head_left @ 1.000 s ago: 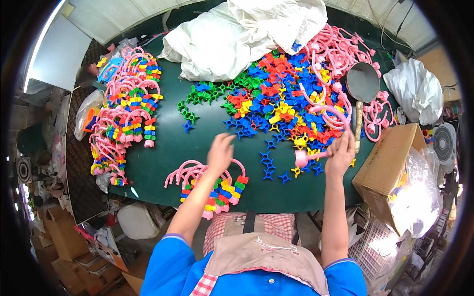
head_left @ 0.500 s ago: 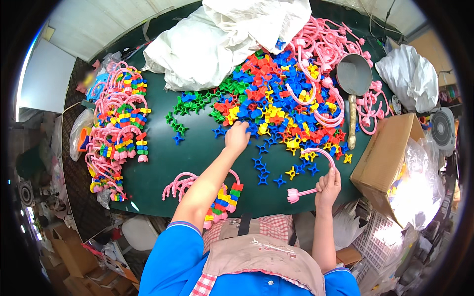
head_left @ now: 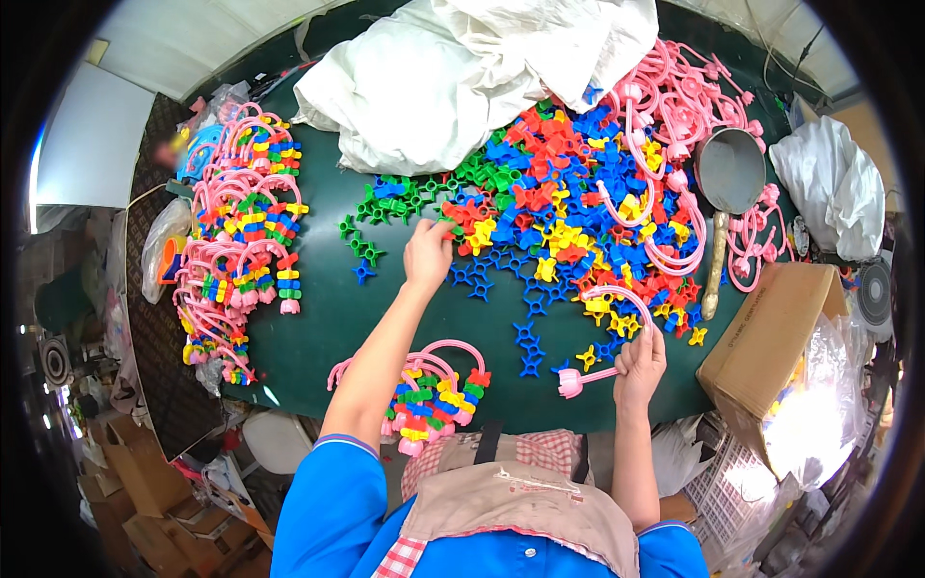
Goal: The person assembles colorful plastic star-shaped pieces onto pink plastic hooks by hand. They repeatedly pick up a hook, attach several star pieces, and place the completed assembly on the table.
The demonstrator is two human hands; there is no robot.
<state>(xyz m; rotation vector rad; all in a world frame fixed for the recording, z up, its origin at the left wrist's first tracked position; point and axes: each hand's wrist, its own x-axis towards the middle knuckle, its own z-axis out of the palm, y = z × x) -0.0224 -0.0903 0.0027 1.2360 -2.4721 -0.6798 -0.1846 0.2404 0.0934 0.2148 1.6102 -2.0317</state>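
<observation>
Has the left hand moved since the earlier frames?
Yes. The left hand has gone from near the finished pink loops up the table to the loose coloured pieces.

left hand (head_left: 429,252): we pinch a green star piece (head_left: 445,224) at the heap (head_left: 568,207) | right hand (head_left: 641,361): we grip a pink curved rod (head_left: 602,332) | green bench (head_left: 328,318)
</observation>
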